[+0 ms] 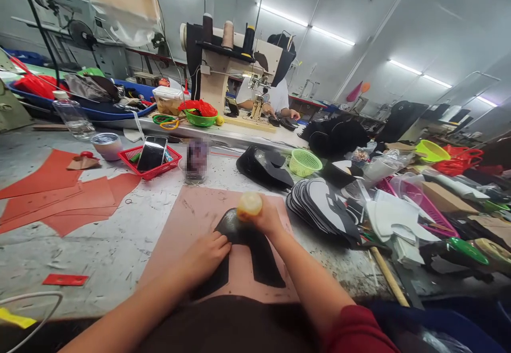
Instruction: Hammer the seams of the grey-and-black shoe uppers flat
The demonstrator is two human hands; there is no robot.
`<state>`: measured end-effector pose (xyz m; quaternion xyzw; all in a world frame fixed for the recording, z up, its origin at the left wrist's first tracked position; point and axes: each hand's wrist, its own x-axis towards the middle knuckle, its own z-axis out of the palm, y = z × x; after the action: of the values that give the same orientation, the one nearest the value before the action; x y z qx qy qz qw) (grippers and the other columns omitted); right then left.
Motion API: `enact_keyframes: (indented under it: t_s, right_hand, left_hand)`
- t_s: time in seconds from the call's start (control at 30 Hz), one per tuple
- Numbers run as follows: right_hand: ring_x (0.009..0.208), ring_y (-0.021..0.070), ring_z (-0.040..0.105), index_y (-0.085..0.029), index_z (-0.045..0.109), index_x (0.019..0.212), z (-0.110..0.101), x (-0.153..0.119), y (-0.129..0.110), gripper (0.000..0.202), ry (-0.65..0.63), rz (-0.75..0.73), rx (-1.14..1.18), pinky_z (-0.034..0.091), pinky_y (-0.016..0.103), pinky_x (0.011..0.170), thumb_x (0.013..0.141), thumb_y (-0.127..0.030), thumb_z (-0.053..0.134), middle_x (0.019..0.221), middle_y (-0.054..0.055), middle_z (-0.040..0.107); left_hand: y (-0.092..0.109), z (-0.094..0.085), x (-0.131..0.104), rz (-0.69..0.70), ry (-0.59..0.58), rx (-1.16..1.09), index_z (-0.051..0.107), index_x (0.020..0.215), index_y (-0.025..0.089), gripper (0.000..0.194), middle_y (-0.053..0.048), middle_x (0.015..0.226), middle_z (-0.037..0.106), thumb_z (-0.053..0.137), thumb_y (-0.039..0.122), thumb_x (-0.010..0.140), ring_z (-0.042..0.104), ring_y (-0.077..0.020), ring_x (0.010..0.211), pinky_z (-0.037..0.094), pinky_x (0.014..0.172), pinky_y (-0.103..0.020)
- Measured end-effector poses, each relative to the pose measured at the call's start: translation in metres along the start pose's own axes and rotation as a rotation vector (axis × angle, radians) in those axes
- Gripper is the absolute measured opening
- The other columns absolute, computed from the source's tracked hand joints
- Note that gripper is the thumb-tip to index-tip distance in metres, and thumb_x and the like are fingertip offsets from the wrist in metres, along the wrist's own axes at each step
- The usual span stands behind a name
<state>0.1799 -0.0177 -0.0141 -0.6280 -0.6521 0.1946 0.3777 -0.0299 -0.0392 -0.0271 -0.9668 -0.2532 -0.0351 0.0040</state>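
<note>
A black U-shaped shoe upper piece (236,226) lies on the pink board (175,236) before me, its two legs toward my body. My left hand (209,254) presses on its left side with bent fingers close together, thumb hidden. In my closed right hand (266,215) is a blurred, yellowish round-ended bottle (249,204), its pale round end facing up. It sits over the curved top of the piece; whether it touches the black surface is hidden. To the right lies a fanned stack of black and white upper pieces (319,204).
A red basket (159,172) holding a phone (152,153), a tumbler (107,146) and orange sheets (80,198) lie left. Black shaped parts (263,165) and a green basket (304,162) stand beyond the board. Behind, a person (275,97) works at a sewing machine (223,65).
</note>
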Motion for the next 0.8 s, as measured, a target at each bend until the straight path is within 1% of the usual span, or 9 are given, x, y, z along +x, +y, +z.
enact_keyframes:
  t_s: [0.1,0.2,0.27,0.3,0.43,0.57,0.63,0.7,0.8]
  right_hand:
    - [0.092,0.0263,0.059,-0.021,0.053,0.103,-0.003,0.003,0.005,0.058,-0.024,-0.037,-0.003,0.045,0.040,0.082,0.055,-0.047,0.073,0.099,0.008,0.064]
    - [0.091,0.0254,0.059,-0.021,0.052,0.105,-0.005,0.008,0.007,0.060,-0.041,-0.017,0.021,0.045,0.039,0.082,0.055,-0.046,0.074,0.100,0.007,0.064]
    - [0.091,0.0248,0.059,-0.021,0.051,0.108,-0.006,0.011,0.008,0.062,-0.012,0.023,0.042,0.045,0.038,0.081,0.056,-0.045,0.074,0.099,0.006,0.064]
    - [0.091,0.0245,0.059,-0.021,0.051,0.109,-0.008,0.012,0.008,0.063,-0.032,0.023,0.058,0.045,0.038,0.081,0.055,-0.045,0.074,0.100,0.006,0.064]
    - [0.093,0.0239,0.060,-0.023,0.054,0.105,-0.017,0.014,0.011,0.062,-0.196,0.007,0.095,0.045,0.037,0.083,0.050,-0.041,0.078,0.100,0.003,0.064]
    - [0.095,0.0238,0.059,-0.022,0.052,0.108,-0.025,0.013,0.018,0.065,-0.121,0.032,0.131,0.045,0.038,0.084,0.051,-0.041,0.078,0.102,0.004,0.064]
    - [0.097,0.0236,0.059,-0.022,0.053,0.108,-0.027,0.012,0.022,0.066,-0.169,0.016,0.181,0.045,0.037,0.085,0.049,-0.039,0.079,0.104,0.004,0.064]
    - [0.096,0.0237,0.059,-0.021,0.055,0.106,-0.028,0.012,0.025,0.064,-0.228,0.012,0.205,0.045,0.037,0.084,0.049,-0.039,0.079,0.103,0.005,0.064]
    - [0.096,0.0243,0.059,-0.020,0.053,0.107,-0.033,0.011,0.029,0.067,-0.186,0.038,0.196,0.045,0.040,0.085,0.049,-0.040,0.080,0.101,0.005,0.064]
  left_hand:
    - [0.019,0.000,0.009,-0.030,-0.051,0.015,0.065,0.089,0.009,0.024,-0.016,0.095,0.063,0.044,0.005,0.080,0.057,-0.0240,0.078,0.049,0.063,-0.034]
    - [0.034,0.001,0.017,-0.081,-0.074,0.023,0.061,0.108,0.006,0.030,-0.023,0.115,0.057,0.046,0.019,0.085,0.057,-0.0290,0.083,0.047,0.056,-0.036]
    - [0.042,0.000,0.020,-0.118,-0.081,0.024,0.054,0.122,0.009,0.043,-0.024,0.123,0.052,0.047,0.034,0.087,0.057,-0.0316,0.084,0.045,0.050,-0.035]
    - [0.044,-0.001,0.021,-0.136,-0.091,0.023,0.051,0.126,0.010,0.049,-0.024,0.127,0.050,0.048,0.039,0.087,0.057,-0.0329,0.084,0.044,0.049,-0.035]
    - [0.049,-0.007,0.024,-0.178,-0.162,0.004,0.046,0.131,0.016,0.056,-0.022,0.131,0.048,0.051,0.046,0.084,0.055,-0.0351,0.090,0.045,0.053,-0.035]
    - [0.050,-0.012,0.027,-0.201,-0.214,0.003,0.046,0.131,0.015,0.054,-0.024,0.132,0.046,0.050,0.043,0.085,0.054,-0.0373,0.093,0.047,0.056,-0.039]
    - [0.051,-0.014,0.029,-0.206,-0.224,-0.004,0.047,0.130,0.015,0.052,-0.024,0.132,0.046,0.047,0.043,0.086,0.054,-0.0377,0.094,0.047,0.055,-0.039]
    - [0.052,-0.015,0.029,-0.202,-0.235,-0.014,0.044,0.133,0.019,0.055,-0.023,0.133,0.045,0.049,0.045,0.085,0.054,-0.0382,0.095,0.048,0.056,-0.040]
    - [0.053,-0.013,0.030,-0.195,-0.261,-0.011,0.039,0.137,0.025,0.064,-0.023,0.135,0.043,0.055,0.052,0.081,0.053,-0.0399,0.098,0.050,0.060,-0.044]
